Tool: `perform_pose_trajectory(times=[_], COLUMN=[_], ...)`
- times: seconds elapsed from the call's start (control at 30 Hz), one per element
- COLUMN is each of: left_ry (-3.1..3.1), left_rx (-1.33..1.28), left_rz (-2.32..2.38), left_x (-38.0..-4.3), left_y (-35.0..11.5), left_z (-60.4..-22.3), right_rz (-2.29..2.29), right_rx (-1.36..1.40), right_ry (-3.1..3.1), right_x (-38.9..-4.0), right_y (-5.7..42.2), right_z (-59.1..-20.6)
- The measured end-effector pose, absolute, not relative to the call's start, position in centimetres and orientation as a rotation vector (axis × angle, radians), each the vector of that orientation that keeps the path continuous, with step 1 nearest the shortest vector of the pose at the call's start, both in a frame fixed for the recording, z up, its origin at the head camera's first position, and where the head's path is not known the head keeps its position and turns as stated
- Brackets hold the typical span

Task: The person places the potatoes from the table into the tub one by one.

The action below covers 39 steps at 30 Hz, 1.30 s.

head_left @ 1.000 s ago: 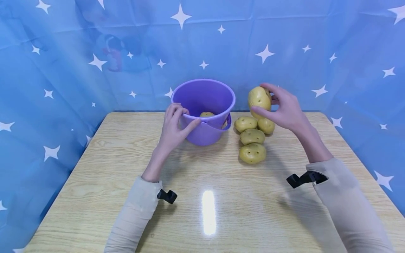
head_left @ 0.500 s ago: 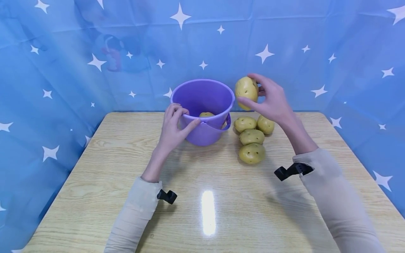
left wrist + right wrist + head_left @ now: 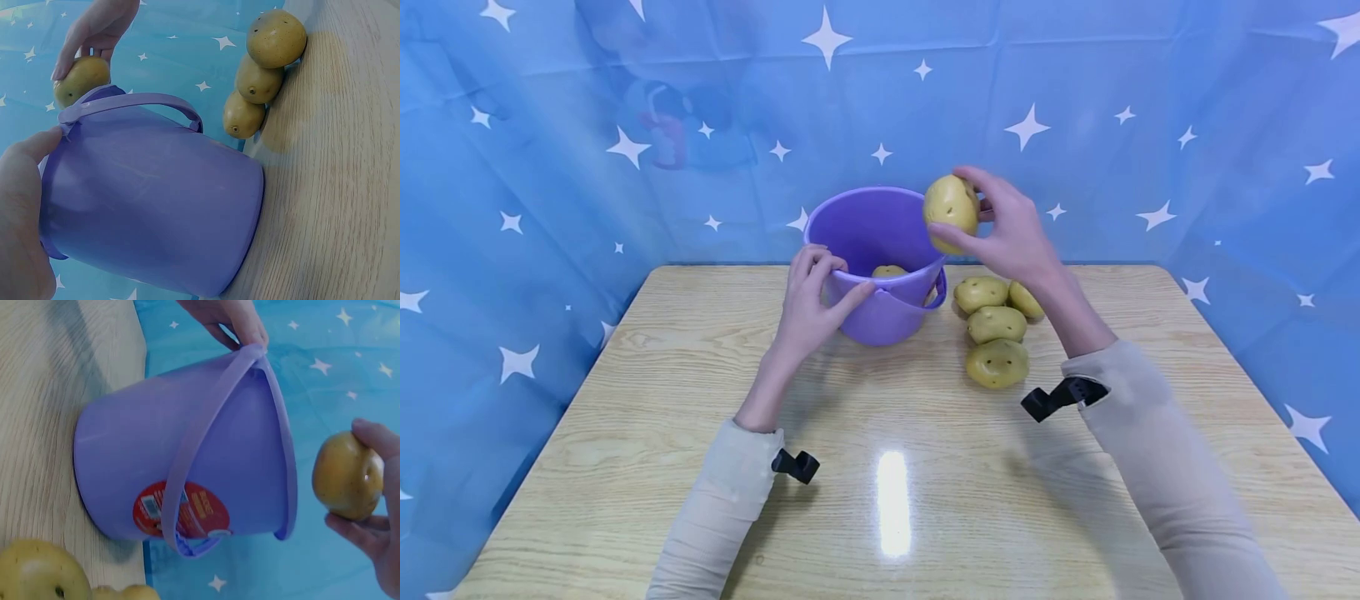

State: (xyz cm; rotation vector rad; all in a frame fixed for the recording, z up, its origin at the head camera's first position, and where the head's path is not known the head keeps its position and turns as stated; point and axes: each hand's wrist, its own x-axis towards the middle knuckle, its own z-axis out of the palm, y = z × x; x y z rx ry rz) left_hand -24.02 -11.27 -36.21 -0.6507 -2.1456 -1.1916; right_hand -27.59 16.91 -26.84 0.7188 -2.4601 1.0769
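A purple bucket stands upright near the table's back edge, with at least one potato showing inside. My left hand grips its near-left rim, thumb outside and fingers over the edge. In my right hand a yellow potato is held between thumb and fingers, raised at the bucket's right rim. The right wrist view has this potato just off the bucket's mouth. The bucket's handle hangs down along its side, across a red label.
Right of the bucket several potatoes lie on the wooden table in a short row, one partly behind my right wrist. A blue cloth with white stars hangs behind the table and along its sides.
My right hand has carried the potato left and slightly up, from above the loose potatoes to the bucket's right rim. The left hand and the bucket have stayed put.
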Motion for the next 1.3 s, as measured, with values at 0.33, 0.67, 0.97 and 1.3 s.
perform_pose_trajectory(times=[0.33, 0.67, 0.97, 1.3], left_ry=[-2.144, -2.160, -2.173, -2.187], left_rx=[-0.654, -0.649, -0.646, -0.631], left_rz=[-1.183, -1.174, -1.169, -1.170], left_x=[-24.1, -24.0, -24.0, -23.8], left_y=[-11.1, -11.1, -11.2, -11.2], left_z=[-36.2, -36.1, -36.2, -36.2], right_rz=[1.069, 1.037, 1.030, 1.026], right_rx=[0.745, 0.760, 0.785, 0.833], right_ry=[-2.452, -2.478, -2.452, -2.337], right_x=[-27.7, -27.8, -27.9, -27.8], right_y=[14.6, 12.8, 12.1, 12.8], right_z=[-27.6, -28.5, -29.3, -30.0])
